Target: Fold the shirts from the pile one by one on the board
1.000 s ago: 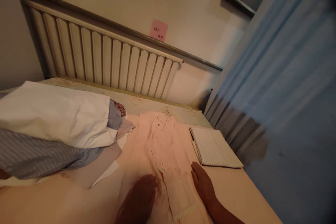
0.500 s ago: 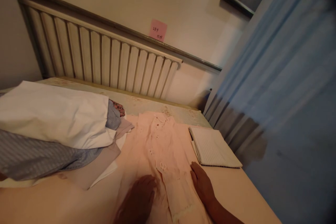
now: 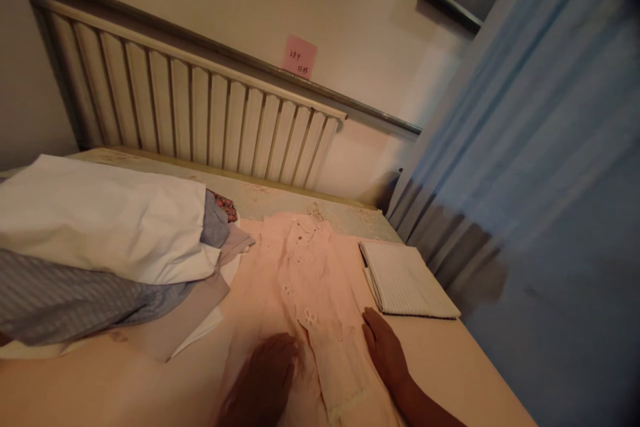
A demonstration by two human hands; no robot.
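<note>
A pale pink buttoned garment [image 3: 320,267] lies spread out on the bed, its collar toward the wall and small embroidered marks down its front. My left hand [image 3: 270,373] rests flat on its lower left part, fingers stretched out and nothing gripped. At the garment's right edge lies my right hand [image 3: 384,347], palm down, fingers extended and holding nothing. Just beyond that hand sits a folded, pale striped cloth [image 3: 410,280] with a dark edge. The garment's bottom end runs out of view.
Heaped clothes fill the left side, with a white cloth [image 3: 110,213] over a grey-blue striped garment [image 3: 90,297]. Behind the bed stands a radiator [image 3: 200,113] against the wall. A pink note [image 3: 300,57] hangs above it. The blue curtain [image 3: 550,180] borders the right.
</note>
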